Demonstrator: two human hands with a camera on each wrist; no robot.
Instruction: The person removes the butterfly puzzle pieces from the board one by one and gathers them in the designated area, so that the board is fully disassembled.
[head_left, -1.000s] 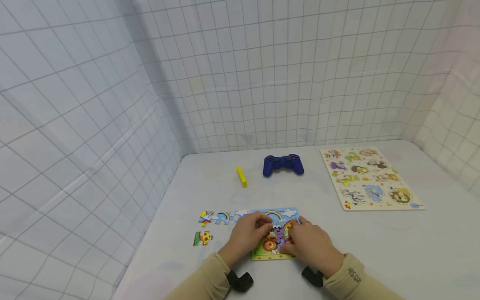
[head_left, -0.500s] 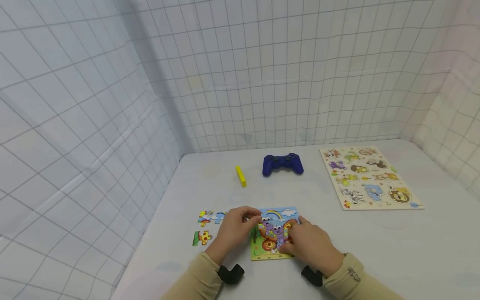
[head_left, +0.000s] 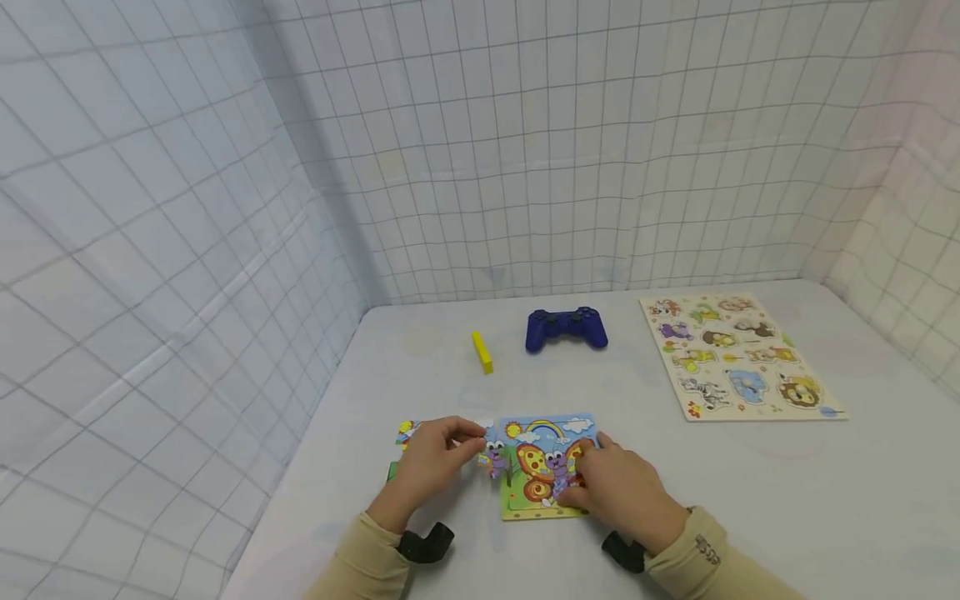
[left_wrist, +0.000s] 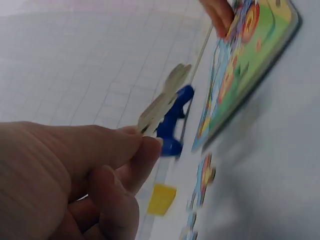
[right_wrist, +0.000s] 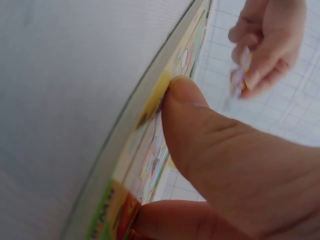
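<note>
The left hand [head_left: 429,458] pinches a jigsaw piece [head_left: 495,456] while the right hand [head_left: 624,486], fingers seemingly parted, rests on the butterfly puzzle board [head_left: 525,505].

Puzzle [head_left: 521,502] has blue sky, white clouds, striped rainbow, green ground, yellow bottom edge, purple butterfly with spotted yellow-orange wings. Held piece [head_left: 495,455] shows purple print, plain pale back. Controller [head_left: 566,328] is dark blue. Block [head_left: 482,352] is plain yellow. Animal board [head_left: 716,372] is cream with multicoloured prints; zebra [head_left: 705,393] striped black-and-white, elephant [head_left: 747,386] blue. Sleeves [head_left: 360,557] are beige, dark lettering on right. Tabletop [head_left: 637,392] is white, faint patches. Wall [head_left: 510,167] is white, dark grid.
</note>
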